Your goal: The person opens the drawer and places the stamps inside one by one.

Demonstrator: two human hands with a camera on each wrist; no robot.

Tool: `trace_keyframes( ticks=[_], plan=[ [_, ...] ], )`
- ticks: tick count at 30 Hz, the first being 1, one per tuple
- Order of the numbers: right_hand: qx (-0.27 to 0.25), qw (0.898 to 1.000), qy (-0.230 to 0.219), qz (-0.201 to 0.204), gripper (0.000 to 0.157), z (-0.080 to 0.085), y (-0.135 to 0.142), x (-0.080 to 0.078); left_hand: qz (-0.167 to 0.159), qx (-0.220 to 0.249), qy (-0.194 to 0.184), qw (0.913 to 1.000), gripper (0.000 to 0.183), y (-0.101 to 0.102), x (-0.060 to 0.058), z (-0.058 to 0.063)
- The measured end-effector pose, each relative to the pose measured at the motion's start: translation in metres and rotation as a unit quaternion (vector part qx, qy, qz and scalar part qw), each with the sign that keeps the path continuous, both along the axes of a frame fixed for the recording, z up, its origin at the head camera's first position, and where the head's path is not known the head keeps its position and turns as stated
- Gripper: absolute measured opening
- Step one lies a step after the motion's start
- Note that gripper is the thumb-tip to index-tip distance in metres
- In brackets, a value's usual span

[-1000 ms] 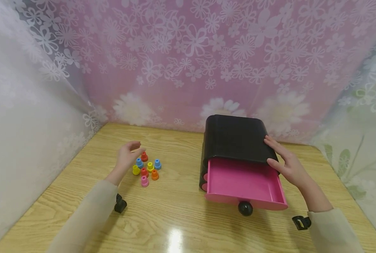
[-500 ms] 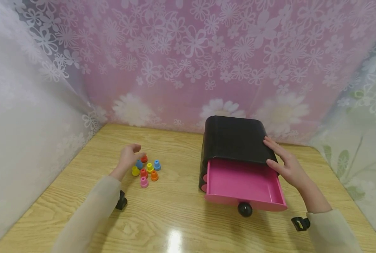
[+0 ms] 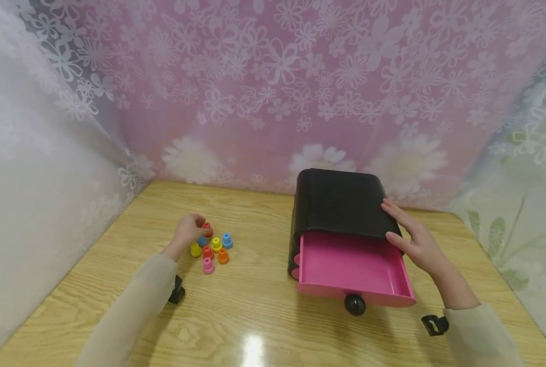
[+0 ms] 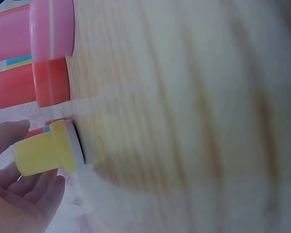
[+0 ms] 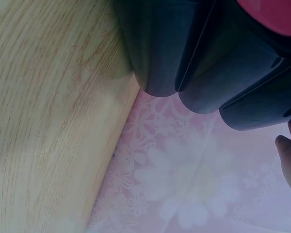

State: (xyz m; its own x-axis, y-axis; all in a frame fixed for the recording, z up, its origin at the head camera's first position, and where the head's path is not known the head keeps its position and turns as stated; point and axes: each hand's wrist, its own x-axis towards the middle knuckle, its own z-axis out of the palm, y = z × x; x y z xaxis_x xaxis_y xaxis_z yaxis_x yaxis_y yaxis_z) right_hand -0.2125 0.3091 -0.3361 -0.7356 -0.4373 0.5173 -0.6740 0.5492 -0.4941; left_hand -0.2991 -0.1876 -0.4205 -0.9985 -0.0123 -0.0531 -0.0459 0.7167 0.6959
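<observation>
At the table's left, my left hand (image 3: 189, 234) has its thumb and fingers around a red peg (image 3: 209, 231) with a wide base, at the back of a cluster of coloured pegs. In the left wrist view a yellow peg (image 4: 36, 153) stands in front of the fingers and partly hides the red one. My right hand (image 3: 417, 242) lies with spread fingers on the right side of a black drawer unit (image 3: 346, 201). Its pink drawer (image 3: 346, 260), with a round black knob (image 3: 355, 305), is pulled out.
Close by stand another red peg (image 3: 207, 253), a pink peg (image 3: 208, 266), an orange peg (image 3: 223, 256) and a blue peg (image 3: 227, 241). Flowered curtains (image 3: 254, 92) enclose the wooden table (image 3: 245, 306). Black wrist mounts (image 3: 435, 324) hang below both sleeves.
My left hand has come down and its thumb and fingers have closed in around the red peg. My right hand has stayed on the drawer unit, and the drawer is unmoved.
</observation>
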Motion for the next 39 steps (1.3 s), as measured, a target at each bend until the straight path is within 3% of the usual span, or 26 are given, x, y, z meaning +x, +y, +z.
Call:
trace_keyframes(
  ticks=[12,23,39],
  plan=[
    [-0.027,1.0,0.006,-0.004,0.057,-0.002,-0.001,-0.001,-0.005,-0.015,0.011,0.9998,0.022,0.001,-0.002,-0.002],
    [-0.021,1.0,0.009,0.0,0.056,-0.002,0.0,-0.001,-0.002,0.003,0.02,0.9998,0.026,0.0,0.002,0.005],
    [-0.029,0.999,0.013,-0.008,0.055,-0.004,0.0,-0.002,-0.018,0.046,0.099,0.9939,0.033,0.01,0.016,0.022]
  ],
)
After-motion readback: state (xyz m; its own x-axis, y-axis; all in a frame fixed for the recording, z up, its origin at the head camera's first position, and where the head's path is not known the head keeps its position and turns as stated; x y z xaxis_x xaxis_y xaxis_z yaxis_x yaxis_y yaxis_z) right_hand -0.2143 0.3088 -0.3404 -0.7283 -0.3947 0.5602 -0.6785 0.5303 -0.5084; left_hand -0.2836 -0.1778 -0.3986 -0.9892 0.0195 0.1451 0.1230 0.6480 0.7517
